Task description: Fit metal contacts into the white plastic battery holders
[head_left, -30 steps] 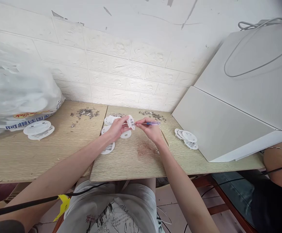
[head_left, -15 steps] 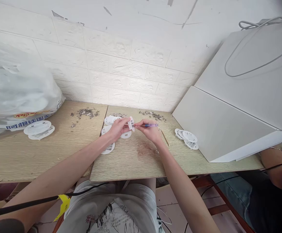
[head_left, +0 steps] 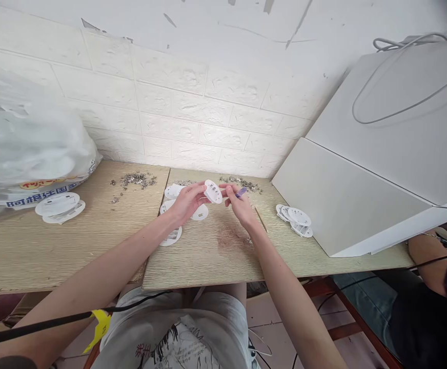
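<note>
**Above the pale wood-grained desk (head_left: 200, 266), a white round plastic disc (head_left: 214, 191) is held just left of a slim purple-handled tool (head_left: 241, 192)**

In the head view, the disc is pinched at its near-left edge by the fingers of the left hand (head_left: 187, 202), which are closed on it. It is lifted clear of the desk; its marked face, on which small dark slots or fittings can be made out, is tilted into view. An oval outline is presented, its long axis slanted from upper left to lower right. From the fingers of the right hand (head_left: 240, 206), the disc lies directly to the left; whether its rim is touched by them cannot be told. Those fingers are drawn in narrowly around the tool, whose smooth, seemingly translucent handle is angled up and right; its shaft cannot be made out. The disc is nearer to the left hand, by which it is carried.

Below the left hand, a flat white disc with a small slot (head_left: 199, 212) is laid on the finely streaked desk. Behind the hands, a loose heap of small silvery metal pieces (head_left: 246, 184) is scattered, irregular and glinting. At the right, thin white discs in a slumped stack (head_left: 299, 218) are overlapped beside a smooth, flat-sided grey-white casing (head_left: 362, 197).
</note>
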The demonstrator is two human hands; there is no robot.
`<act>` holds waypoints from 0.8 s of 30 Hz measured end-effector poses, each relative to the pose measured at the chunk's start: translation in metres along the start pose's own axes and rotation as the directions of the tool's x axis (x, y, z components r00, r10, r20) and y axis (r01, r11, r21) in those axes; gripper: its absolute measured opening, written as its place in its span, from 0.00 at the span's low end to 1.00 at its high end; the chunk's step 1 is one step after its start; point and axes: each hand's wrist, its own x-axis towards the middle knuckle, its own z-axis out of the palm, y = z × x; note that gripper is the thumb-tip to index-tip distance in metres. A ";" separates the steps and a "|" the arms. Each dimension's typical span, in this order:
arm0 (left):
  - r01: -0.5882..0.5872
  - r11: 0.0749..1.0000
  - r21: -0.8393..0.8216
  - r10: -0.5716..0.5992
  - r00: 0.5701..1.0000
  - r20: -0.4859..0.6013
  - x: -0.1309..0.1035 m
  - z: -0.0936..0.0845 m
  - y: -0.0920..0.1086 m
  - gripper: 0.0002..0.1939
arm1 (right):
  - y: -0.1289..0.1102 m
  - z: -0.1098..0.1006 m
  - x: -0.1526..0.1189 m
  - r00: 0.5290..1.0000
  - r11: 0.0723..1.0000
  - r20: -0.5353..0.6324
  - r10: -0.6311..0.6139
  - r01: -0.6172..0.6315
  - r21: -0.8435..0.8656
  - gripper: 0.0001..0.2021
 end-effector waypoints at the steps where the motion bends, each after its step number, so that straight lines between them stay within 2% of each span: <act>1: 0.003 1.000 0.013 -0.003 1.000 0.018 -0.001 0.001 0.001 0.10 | -0.001 0.001 -0.001 1.000 0.999 0.027 0.003 -0.002 -0.037 0.20; 4: 0.024 0.997 0.067 -0.026 1.000 0.016 -0.005 0.004 0.003 0.16 | -0.003 0.004 -0.003 0.998 0.997 0.068 -0.009 0.014 -0.079 0.18; 8: 0.024 0.988 0.151 -0.020 0.999 -0.028 -0.006 0.004 0.002 0.17 | -0.005 0.005 -0.005 0.999 0.993 0.019 -0.043 0.045 -0.107 0.16; 12: -0.012 0.920 0.392 0.044 0.996 -0.072 -0.005 -0.002 -0.004 0.18 | -0.006 0.005 -0.007 0.987 0.961 -0.039 -0.157 0.143 -0.238 0.13; 15: -0.139 0.801 0.583 0.202 0.979 -0.043 -0.004 -0.006 -0.006 0.14 | -0.007 0.006 -0.009 0.949 0.873 0.002 -0.317 0.292 -0.391 0.10; 19: -0.365 0.554 0.749 0.445 0.890 0.105 -0.005 -0.009 -0.005 0.07 | -0.008 0.006 -0.010 0.831 0.709 0.104 -0.546 0.525 -0.471 0.04; 21: -0.445 0.430 0.786 0.498 0.843 0.204 -0.006 -0.010 -0.003 0.04 | -0.007 0.006 -0.010 0.788 0.654 0.123 -0.603 0.577 -0.488 0.03; 24: -0.496 0.297 0.816 0.522 0.800 0.297 -0.007 -0.012 -0.002 0.03 | -0.005 0.006 -0.011 0.761 0.631 0.106 -0.640 0.599 -0.493 0.05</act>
